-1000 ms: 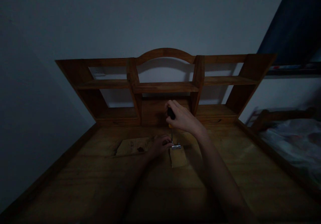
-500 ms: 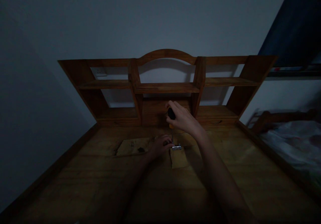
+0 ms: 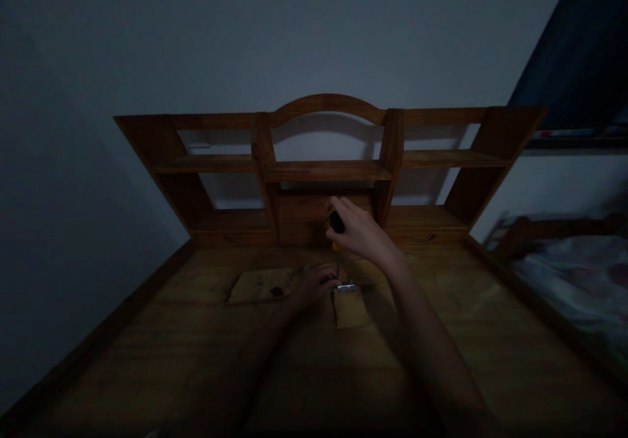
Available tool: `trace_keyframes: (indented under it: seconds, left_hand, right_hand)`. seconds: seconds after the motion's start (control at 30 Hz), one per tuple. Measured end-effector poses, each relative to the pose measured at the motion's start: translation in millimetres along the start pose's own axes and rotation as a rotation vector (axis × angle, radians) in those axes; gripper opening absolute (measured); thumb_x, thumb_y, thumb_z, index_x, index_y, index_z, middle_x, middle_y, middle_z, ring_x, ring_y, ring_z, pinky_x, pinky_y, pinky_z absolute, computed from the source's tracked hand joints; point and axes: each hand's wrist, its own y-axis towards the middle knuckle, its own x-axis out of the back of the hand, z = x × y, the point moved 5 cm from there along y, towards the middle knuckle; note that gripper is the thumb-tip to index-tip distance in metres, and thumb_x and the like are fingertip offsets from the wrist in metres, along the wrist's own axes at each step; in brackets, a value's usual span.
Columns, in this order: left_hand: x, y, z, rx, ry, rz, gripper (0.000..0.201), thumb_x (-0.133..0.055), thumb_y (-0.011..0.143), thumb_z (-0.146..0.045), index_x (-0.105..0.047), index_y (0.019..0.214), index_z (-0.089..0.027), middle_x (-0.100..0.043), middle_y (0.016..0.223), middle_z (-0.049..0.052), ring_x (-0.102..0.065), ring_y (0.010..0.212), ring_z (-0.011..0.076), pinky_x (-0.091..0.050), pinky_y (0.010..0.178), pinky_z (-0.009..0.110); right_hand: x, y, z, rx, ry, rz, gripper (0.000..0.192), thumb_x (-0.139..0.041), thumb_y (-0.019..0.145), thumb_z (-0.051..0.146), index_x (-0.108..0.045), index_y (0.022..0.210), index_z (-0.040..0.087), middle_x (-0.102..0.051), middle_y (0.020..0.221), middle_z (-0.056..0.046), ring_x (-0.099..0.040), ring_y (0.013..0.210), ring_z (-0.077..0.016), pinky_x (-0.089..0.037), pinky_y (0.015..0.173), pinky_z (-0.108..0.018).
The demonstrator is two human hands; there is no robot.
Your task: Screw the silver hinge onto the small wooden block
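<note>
Dim light over a wooden desk (image 3: 441, 333), and both bare hands are at work near its middle. The right hand (image 3: 360, 232) is up high, clenched around the black handle of a screwdriver (image 3: 336, 225) — there's a bit of orange just below the grip, and the thin shaft runs straight down, close to upright, with its tip landing on a small metal hinge (image 3: 346, 288). That hinge sits at the far edge of a small wood block (image 3: 350, 308), pale and squarish, lying flat on the desk just in front of the hands. The left hand (image 3: 314, 283) is low, resting on the desk right beside the hinge, fingers curled in against it at the shaft's foot; whether it pinches the hinge or only steadies it, I cannot tell in this gloom. Under and to the left of that hand lies a flat board (image 3: 258, 286), long and thin, with a dark spot on its surface, touching or nearly touching the block's area — the join is too dark to read. Behind it all rises a hutch (image 3: 324, 171) with open shelves and an arched top against a pale wall (image 3: 196, 39). Off to the right, well apart from the work, a bed (image 3: 574, 274) with light bedding.
</note>
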Motion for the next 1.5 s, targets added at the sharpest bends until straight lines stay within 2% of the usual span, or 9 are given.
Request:
trace_keyframes:
  seconds: [0.2,0.6,0.83,1.2,1.5]
  left_hand:
    - [0.7,-0.1,-1.8,0.0,0.027,-0.049,0.017,-0.063,0.092,-0.03,-0.063,0.08,-0.017,-0.062,0.085,0.002,-0.058,0.082,0.0153,-0.042,0.076,0.026]
    - [-4.9,-0.3,-2.1,-0.036,0.075,-0.008,0.021,-0.055,0.098,-0.032,-0.058,0.083,-0.017,-0.056,0.091,0.002,-0.054,0.084,0.015,-0.042,0.076,0.026]
    - [-5.0,0.7,-0.6,-0.018,0.07,0.021,0.021,-0.056,0.097,-0.033,-0.062,0.084,-0.017,-0.059,0.09,0.003,-0.057,0.087,0.0162,-0.043,0.077,0.027]
    - [-5.5,-0.9,1.2,-0.005,0.0,-0.004,0.017,-0.058,0.096,-0.033,-0.069,0.094,-0.019,-0.068,0.096,0.004,-0.063,0.091,0.0164,-0.046,0.083,0.028]
    - [-5.5,-1.5,-0.1,0.062,0.043,-0.009,0.019,-0.058,0.095,-0.037,-0.065,0.092,-0.019,-0.066,0.09,0.002,-0.06,0.081,0.0152,-0.043,0.072,0.027]
  right_hand:
    - [4.4,-1.3,5.7,-0.021,-0.031,-0.004,0.032,-0.053,0.084,0.022,-0.049,0.117,0.023,-0.058,0.112,-0.007,-0.059,0.096,-0.0227,-0.041,0.082,-0.033]
    - [3.5,-1.1,4.6,-0.027,-0.02,-0.009,0.031,-0.053,0.083,0.022,-0.049,0.114,0.022,-0.058,0.111,-0.007,-0.059,0.096,-0.0231,-0.042,0.083,-0.034]
    - [9.3,0.6,1.9,-0.038,0.03,-0.068,0.031,-0.054,0.082,0.023,-0.05,0.112,0.023,-0.059,0.109,-0.006,-0.059,0.096,-0.0239,-0.044,0.084,-0.036]
    - [26.8,0.3,-12.2,-0.044,0.034,-0.152,0.031,-0.056,0.079,0.022,-0.051,0.11,0.022,-0.06,0.107,-0.007,-0.059,0.093,-0.0242,-0.045,0.085,-0.038]
    - [34.3,-0.8,-17.3,-0.05,0.029,-0.219,0.03,-0.056,0.08,0.024,-0.052,0.11,0.022,-0.06,0.105,-0.007,-0.059,0.092,-0.0241,-0.045,0.085,-0.038]
